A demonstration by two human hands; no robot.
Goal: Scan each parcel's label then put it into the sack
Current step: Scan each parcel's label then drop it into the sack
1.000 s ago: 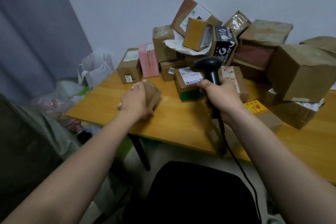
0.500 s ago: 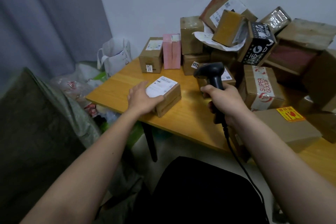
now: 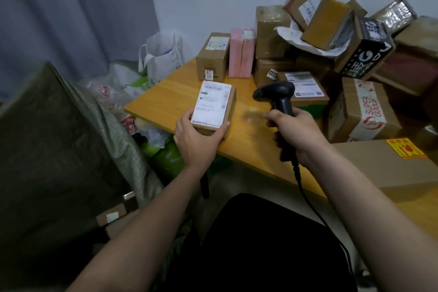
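From the head camera: the left hand (image 3: 198, 138) grips a small cardboard parcel (image 3: 214, 108) by its near end, thumb on one side and fingers curled round the other, the box lying at the near edge of the wooden table (image 3: 170, 99). Its white label (image 3: 211, 104) faces straight up, print visible but too blurred to read.

Just to the right of that hand, the right hand (image 3: 295, 134) is wrapped tight round the handle of a black scanner (image 3: 277, 97), fingers fully curled. The scanner's head sits above the fist and points left, toward the parcel, the two close but apart. A black cable (image 3: 305, 197) drops from the handle's base past the right forearm.

Left of the left hand, and lower, stands the big grey-green sack (image 3: 59, 149), with two cardboard boxes (image 3: 113, 217) showing low against it near the left forearm.

Beyond both hands, the back of the table is piled with parcels: a pink box (image 3: 241, 53) standing upright, a brown box (image 3: 213, 57) just left of it, a black printed box (image 3: 366, 51) tilted in the heap. Right of the right hand sits a taped box reading "SUPER GOODS" (image 3: 362, 111), and nearer, a large flat carton with a yellow sticker (image 3: 403, 166).
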